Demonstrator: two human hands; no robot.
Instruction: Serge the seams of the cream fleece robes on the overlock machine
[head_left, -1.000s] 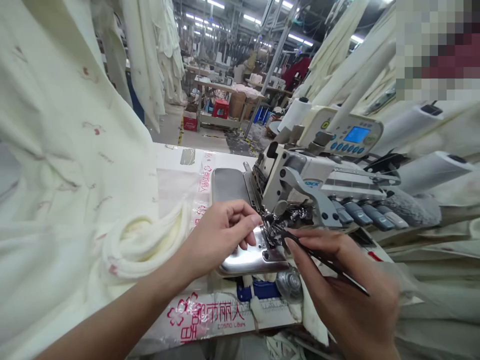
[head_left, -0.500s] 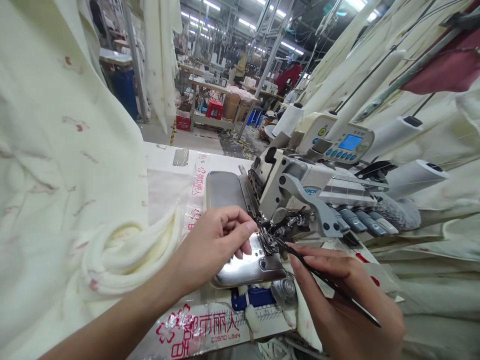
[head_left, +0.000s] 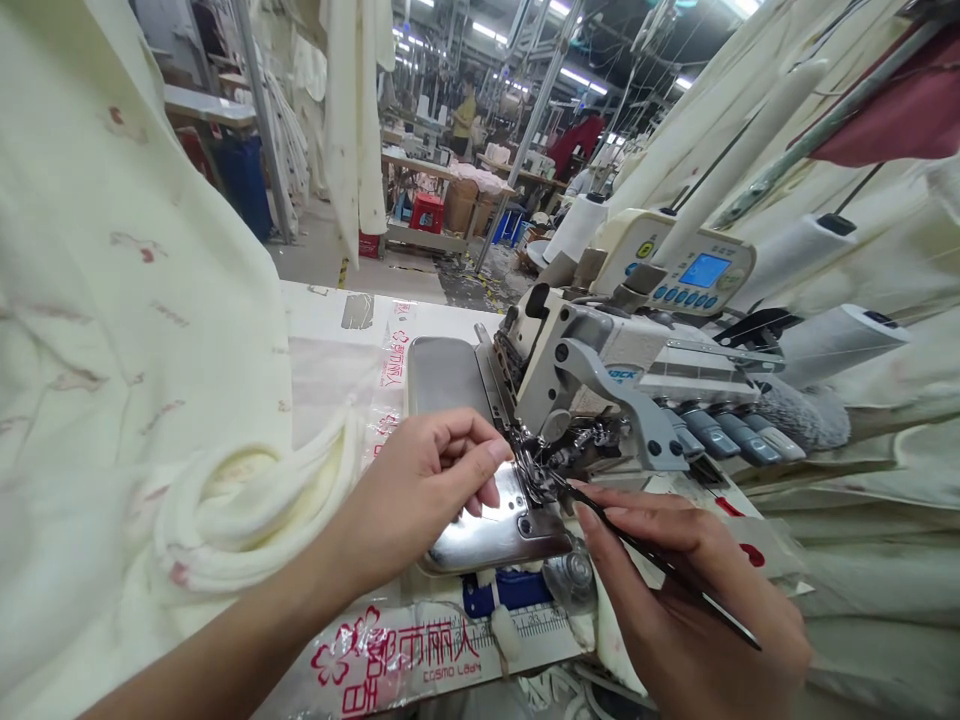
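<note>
An overlock sewing machine (head_left: 592,350) stands before me, with its metal presser foot (head_left: 534,470) low over the shiny needle plate area. My right hand (head_left: 697,580) grips a pair of dark tweezers (head_left: 660,560), whose tips reach in at the right side of the presser foot. My left hand (head_left: 435,470) is pinched, thumb against forefinger, just left of the foot and above the steel cloth plate (head_left: 495,540). Whatever is between those fingertips, perhaps a thread, is too fine to make out.
Cream printed fabric (head_left: 187,300) hangs and lies coiled on the left. White thread cones (head_left: 577,235) and a control panel with a blue screen (head_left: 705,270) stand behind the machine. A ruler strip (head_left: 532,625) lies along the table's front edge. Far back, a person in yellow (head_left: 465,120) stands among workbenches.
The view has shifted slightly. Both hands keep nearly the same places at the presser foot, with the tweezers still held at its right side.
</note>
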